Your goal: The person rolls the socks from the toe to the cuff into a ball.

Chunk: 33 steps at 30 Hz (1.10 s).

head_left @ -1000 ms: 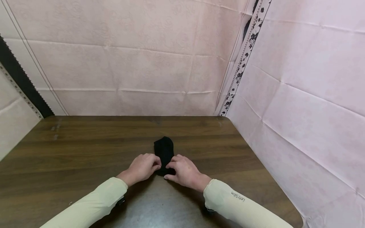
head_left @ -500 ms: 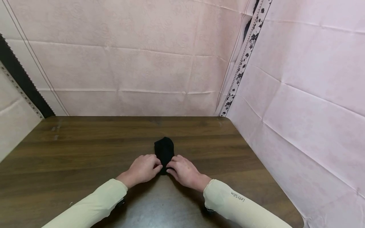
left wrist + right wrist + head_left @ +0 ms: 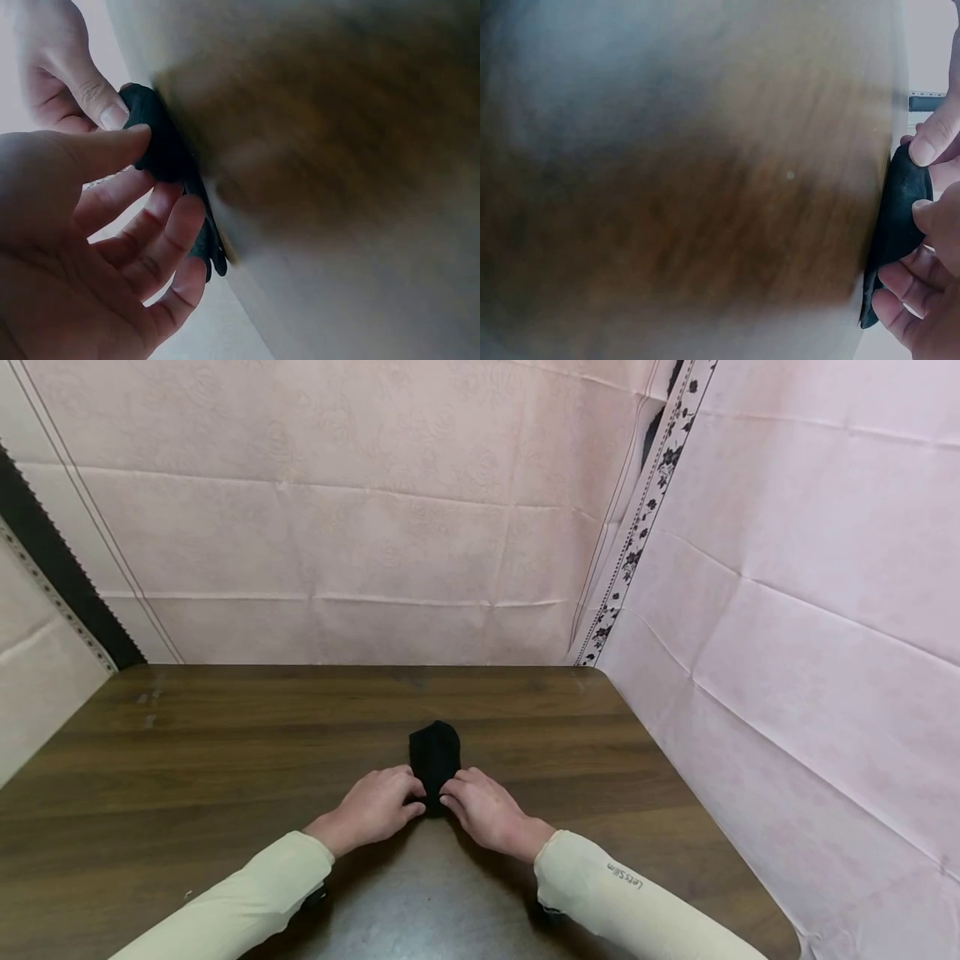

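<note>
A small black sock (image 3: pixel 434 753) lies in the middle of the dark wooden table (image 3: pixel 225 752), its far end pointing at the back wall. My left hand (image 3: pixel 405 793) and right hand (image 3: pixel 452 793) meet at its near end, and each pinches the fabric there. In the left wrist view the left thumb (image 3: pixel 112 146) presses on the sock (image 3: pixel 166 154) with the fingers curled under it. In the right wrist view the right hand's fingers (image 3: pixel 904 289) curl round the sock (image 3: pixel 900 210) edge. Both arms wear cream sleeves (image 3: pixel 247 893).
Pink patterned sheets (image 3: pixel 375 527) wall in the table at the back and on the right, close to its edges. A dark strip (image 3: pixel 45 560) runs down the left wall. The table's right edge (image 3: pixel 697 810) slants toward me.
Both hands have crept a little away from me, bringing the sock's near end with them. The visible part of the sock is shorter than before.
</note>
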### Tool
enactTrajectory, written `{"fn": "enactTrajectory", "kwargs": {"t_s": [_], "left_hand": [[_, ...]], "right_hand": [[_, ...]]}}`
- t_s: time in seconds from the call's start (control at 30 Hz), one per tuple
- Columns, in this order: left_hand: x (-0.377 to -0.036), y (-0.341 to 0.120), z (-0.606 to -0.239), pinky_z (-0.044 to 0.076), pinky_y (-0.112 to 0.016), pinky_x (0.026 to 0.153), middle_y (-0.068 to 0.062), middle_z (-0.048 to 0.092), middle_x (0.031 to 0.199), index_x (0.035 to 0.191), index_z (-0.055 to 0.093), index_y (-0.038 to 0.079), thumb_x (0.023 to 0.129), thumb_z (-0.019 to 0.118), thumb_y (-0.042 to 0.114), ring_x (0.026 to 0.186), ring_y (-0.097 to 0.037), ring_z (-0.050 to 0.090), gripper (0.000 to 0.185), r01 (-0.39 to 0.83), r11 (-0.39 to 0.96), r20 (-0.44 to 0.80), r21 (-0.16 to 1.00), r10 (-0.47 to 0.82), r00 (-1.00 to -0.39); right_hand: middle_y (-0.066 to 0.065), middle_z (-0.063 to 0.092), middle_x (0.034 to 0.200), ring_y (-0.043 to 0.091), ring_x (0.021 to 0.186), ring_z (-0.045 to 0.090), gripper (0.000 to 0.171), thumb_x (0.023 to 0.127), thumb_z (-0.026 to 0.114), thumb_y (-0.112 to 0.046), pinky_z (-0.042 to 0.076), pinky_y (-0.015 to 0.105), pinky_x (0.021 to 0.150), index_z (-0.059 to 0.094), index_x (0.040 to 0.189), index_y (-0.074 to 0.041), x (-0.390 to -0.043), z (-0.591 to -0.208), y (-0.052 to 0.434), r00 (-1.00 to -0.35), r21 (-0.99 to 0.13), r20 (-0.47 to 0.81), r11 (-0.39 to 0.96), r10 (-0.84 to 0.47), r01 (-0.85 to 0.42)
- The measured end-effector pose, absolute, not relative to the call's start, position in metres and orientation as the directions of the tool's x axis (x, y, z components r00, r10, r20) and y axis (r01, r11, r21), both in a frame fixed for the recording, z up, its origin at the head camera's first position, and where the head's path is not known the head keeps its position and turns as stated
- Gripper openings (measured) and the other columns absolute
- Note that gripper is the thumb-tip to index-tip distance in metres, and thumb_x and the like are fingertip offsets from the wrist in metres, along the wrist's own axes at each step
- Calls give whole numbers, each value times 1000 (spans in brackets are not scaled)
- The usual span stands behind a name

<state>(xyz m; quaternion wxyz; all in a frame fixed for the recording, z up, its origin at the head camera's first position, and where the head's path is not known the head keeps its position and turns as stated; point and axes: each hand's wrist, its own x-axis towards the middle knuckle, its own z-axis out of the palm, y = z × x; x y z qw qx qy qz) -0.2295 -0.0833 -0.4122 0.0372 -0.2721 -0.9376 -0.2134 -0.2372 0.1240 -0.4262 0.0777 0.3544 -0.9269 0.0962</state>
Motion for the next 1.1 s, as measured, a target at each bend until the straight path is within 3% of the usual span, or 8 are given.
{"fn": "enactTrajectory", "kwargs": {"t_s": [0.23,0.33,0.43,0.63,0.97,1.1], "left_hand": [[-230,-83,-413,53,-42,79,1,64,88,93,76,9,89,77,11,84,-18,62,4,489,755,162,437,469,-868],[-231,-83,-413,53,-43,82,0,66,91,95,76,9,90,76,10,88,-20,63,5,468,751,140,466,460,-877],[-233,-84,-414,53,-44,84,-2,68,94,97,76,8,91,75,9,91,-20,64,6,446,746,118,495,451,-885],[-235,-87,-413,54,-44,84,-3,71,99,99,76,8,92,73,7,89,-18,64,8,407,732,88,547,433,-897],[-239,-88,-413,51,-38,73,3,64,82,97,69,10,92,71,4,73,-12,56,8,383,690,85,614,425,-901],[-240,-89,-414,48,-36,68,3,61,78,96,63,11,92,72,3,69,-13,54,13,374,679,88,632,416,-905]], "right_hand": [[-2,66,98,13,87,58,15,103,60,-21,50,26,79,65,115,-13,-237,-426,124,-754,-187,219,731,-620,-656],[-2,65,92,11,81,58,21,101,63,-22,50,25,72,56,119,-14,-236,-425,124,-752,-203,252,727,-609,-656],[-4,59,80,9,71,54,24,98,68,-23,47,23,64,53,114,-15,-236,-425,126,-737,-204,305,715,-603,-669],[-7,61,77,6,68,53,15,95,72,-20,46,20,62,58,100,-17,-238,-426,127,-692,-201,372,674,-619,-711],[-10,68,86,5,77,57,3,96,71,-20,50,22,74,72,98,-18,-239,-425,127,-688,-184,343,672,-640,-717],[-9,69,88,5,78,56,9,96,71,-28,49,22,73,74,99,-20,-238,-425,127,-688,-160,340,682,-641,-714]]}}
